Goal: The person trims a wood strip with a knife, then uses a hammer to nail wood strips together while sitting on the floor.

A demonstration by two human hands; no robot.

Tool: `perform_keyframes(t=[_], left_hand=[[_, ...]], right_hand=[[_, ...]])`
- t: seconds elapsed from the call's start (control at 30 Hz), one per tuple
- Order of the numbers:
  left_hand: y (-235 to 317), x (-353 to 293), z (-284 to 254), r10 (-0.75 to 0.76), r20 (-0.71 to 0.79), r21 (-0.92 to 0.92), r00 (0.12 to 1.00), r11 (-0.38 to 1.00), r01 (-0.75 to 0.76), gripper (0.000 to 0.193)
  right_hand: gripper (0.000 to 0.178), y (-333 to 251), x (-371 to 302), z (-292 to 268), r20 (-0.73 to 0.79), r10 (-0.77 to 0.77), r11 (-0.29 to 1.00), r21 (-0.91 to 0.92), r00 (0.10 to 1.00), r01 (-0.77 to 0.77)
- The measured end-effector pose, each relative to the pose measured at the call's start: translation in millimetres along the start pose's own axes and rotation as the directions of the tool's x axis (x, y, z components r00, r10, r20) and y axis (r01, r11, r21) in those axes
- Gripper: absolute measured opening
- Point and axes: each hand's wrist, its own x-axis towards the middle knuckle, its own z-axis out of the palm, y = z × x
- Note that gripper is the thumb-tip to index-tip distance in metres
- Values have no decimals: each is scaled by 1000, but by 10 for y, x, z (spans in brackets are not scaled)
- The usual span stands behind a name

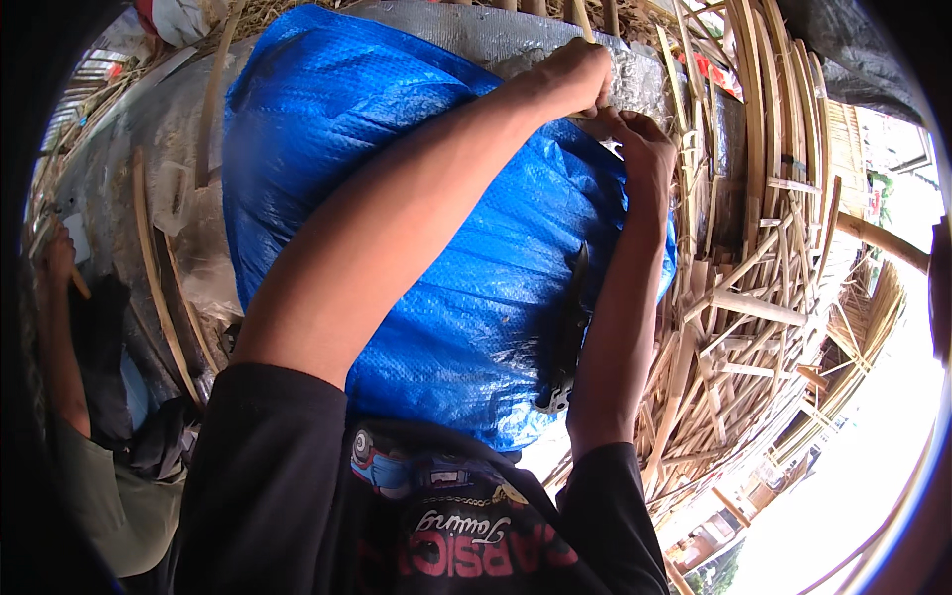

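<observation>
A blue woven plastic sheet is spread over my lap, under both forearms. At its far edge, my left hand is closed on a thin bamboo strip, whose pale end sticks up beyond the fist. Close beside it on the right, my right hand pinches near the strip's lower part; its fingertips almost touch my left hand. What exactly lies between the fingers is partly hidden. On the sheet, next to my right forearm, rests a dark-bladed knife.
Split bamboo strips lie heaped on the right, with longer ones at the far right. Silvery plastic sheeting covers the ground beyond the blue sheet. At the left, another person's hand grips a stick-like piece.
</observation>
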Motion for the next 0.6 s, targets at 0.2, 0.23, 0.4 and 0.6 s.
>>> perform_keyframes(t=[0.2,0.23,0.4,0.6], left_hand=[[-63,-43,30,162,-101,-36,982,985,-166,14],[-59,-36,29,162,-102,-41,982,985,-167,14],[-44,-17,48,85,-48,-67,995,994,-88,20],[-89,-24,60,108,-122,-54,987,992,-115,19]], right_hand=[[31,-141,-89,57,-27,6,1000,-26,1000,-6],[31,-116,-84,56,-28,7,1000,-30,1000,-8],[29,-43,-45,63,-49,-55,997,43,997,57],[31,-52,-45,63,-84,9,1000,31,996,-7]])
